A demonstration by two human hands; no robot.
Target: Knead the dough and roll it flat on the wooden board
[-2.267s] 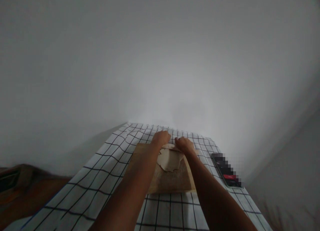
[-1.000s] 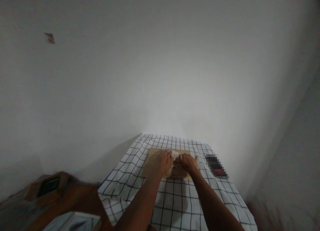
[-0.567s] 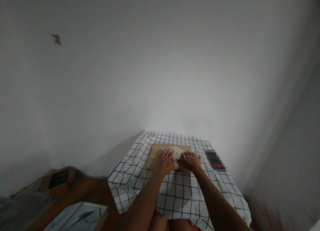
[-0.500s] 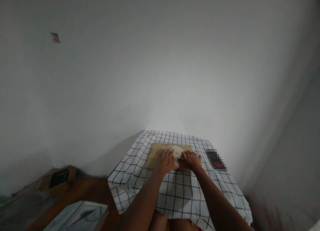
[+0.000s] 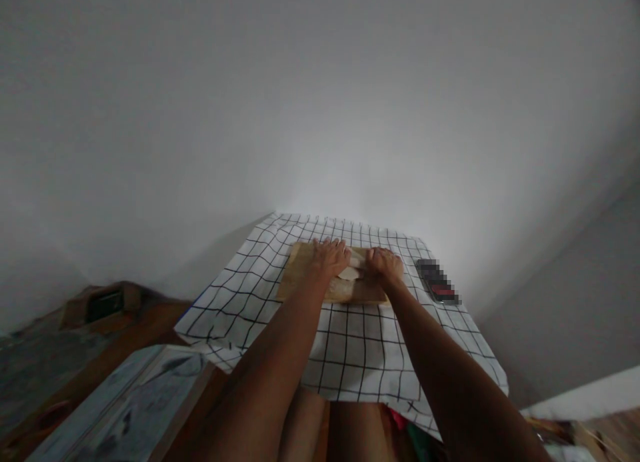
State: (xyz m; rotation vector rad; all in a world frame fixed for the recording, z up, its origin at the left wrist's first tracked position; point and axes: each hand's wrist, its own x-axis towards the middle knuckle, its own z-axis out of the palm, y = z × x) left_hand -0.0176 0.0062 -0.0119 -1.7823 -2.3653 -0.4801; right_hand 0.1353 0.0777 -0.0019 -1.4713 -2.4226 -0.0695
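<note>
i have the dough (image 5: 349, 273) on the board (image 5: 297, 279), right of the board's middle, a thin pale flap with a rounded near edge. a pale band (image 5: 357, 258) runs just behind it, toward the board's far edge, between the hands; from here i cannot tell whether it is a fold of the dough or a separate roller. the left hand (image 5: 330, 255) is over the board at the dough's left side, palm down, fingers toward the far edge. the right hand (image 5: 387, 265) is over the board's right end, fingers curled down. i cannot tell whether either hand closes around anything, as their undersides are hidden from me. under the board i see the checked cloth (image 5: 345, 355), spreading past it on all sides. right of the board, near it, a phone (image 5: 435, 282) lies on the cloth, partly blurred into blocks. left of the board and lower down, i make out a marbled top (image 5: 140, 409) and a brown box (image 5: 131, 299) with a dark opening. beyond the board rises a grey wall (image 5: 320, 102).
</note>
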